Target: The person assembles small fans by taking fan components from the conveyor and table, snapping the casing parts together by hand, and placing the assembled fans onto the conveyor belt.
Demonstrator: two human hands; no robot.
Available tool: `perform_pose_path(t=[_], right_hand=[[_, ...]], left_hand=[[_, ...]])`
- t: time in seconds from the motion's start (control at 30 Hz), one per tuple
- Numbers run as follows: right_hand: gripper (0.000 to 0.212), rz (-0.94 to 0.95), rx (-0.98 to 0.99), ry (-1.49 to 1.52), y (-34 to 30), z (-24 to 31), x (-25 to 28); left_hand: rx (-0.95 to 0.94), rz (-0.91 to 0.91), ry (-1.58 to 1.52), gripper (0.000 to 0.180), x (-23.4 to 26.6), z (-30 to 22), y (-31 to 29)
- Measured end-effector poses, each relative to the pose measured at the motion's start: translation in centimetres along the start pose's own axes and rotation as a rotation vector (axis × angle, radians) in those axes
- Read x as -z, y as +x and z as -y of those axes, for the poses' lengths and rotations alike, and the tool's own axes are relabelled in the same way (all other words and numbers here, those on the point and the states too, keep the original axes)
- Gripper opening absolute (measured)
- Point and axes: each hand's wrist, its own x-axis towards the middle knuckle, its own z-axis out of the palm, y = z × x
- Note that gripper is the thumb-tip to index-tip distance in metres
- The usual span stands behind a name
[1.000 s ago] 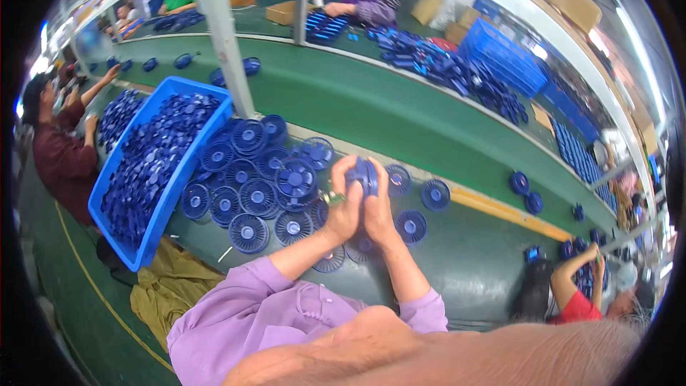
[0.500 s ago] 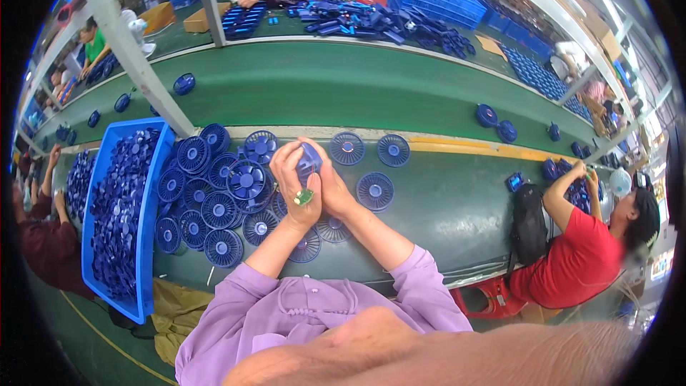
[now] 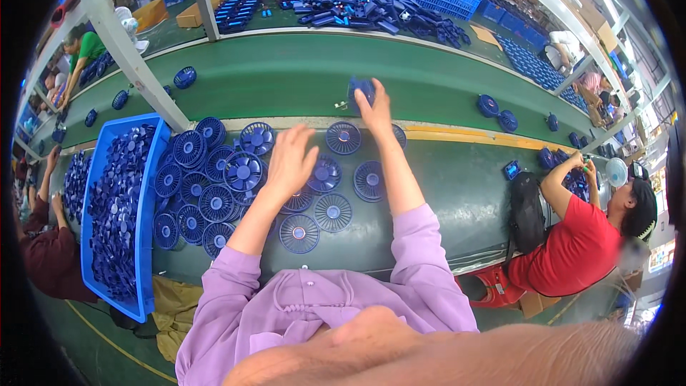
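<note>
Out over the green belt, my right hand (image 3: 376, 111) grips a blue fan head (image 3: 360, 87), its fingers covering part of it. A small light-coloured piece shows at the lower left of that fan head. My left hand (image 3: 289, 164) is empty, its fingers loosely stretched and apart, above the bench among blue round fan guards. Closest to it are a guard with blades (image 3: 325, 173) by the fingertips and a guard with blades (image 3: 258, 138) to its left. Single fan guards lie nearby, such as one guard (image 3: 344, 137) near the belt edge and another guard (image 3: 299, 234) by my forearm.
At left stands a blue bin (image 3: 148, 243) full of small blue parts, beside a pile of fan guards (image 3: 189, 150). Fan heads (image 3: 488, 105) ride the green belt (image 3: 286, 71). A grey post (image 3: 132, 57) rises at left. A co-worker in red (image 3: 572, 243) sits at right near a black bag (image 3: 527, 211).
My hands, earlier together around the blue fan head, have parted. The right hand has carried it forward and right over the belt; the left has let go and opened.
</note>
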Motion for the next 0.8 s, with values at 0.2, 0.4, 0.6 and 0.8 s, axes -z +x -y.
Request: perform_pose_path(t=[0.2, 0.4, 0.6, 0.8], right_hand=[[0.062, 0.147, 0.301, -0.347, -3.6, 1.1, 1.1], [0.070, 0.533, 0.222, -0.490, -7.2, 1.4, 0.4], [0.067, 0.327, 0.197, -0.226, -6.2, 1.4, 1.3], [0.083, 0.210, 0.234, 0.043, -6.8, 9.1, 1.5]], left_hand=[[0.092, 0.222, 0.163, 0.030, -1.8, 1.4, -1.0], [0.202, 0.317, 0.071, 0.015, -3.0, 1.7, 0.5], [0.327, -0.044, -0.175, 0.027, -0.1, 2.6, 0.7], [0.546, -0.034, -0.638, 0.041, 1.2, 5.2, 0.0]])
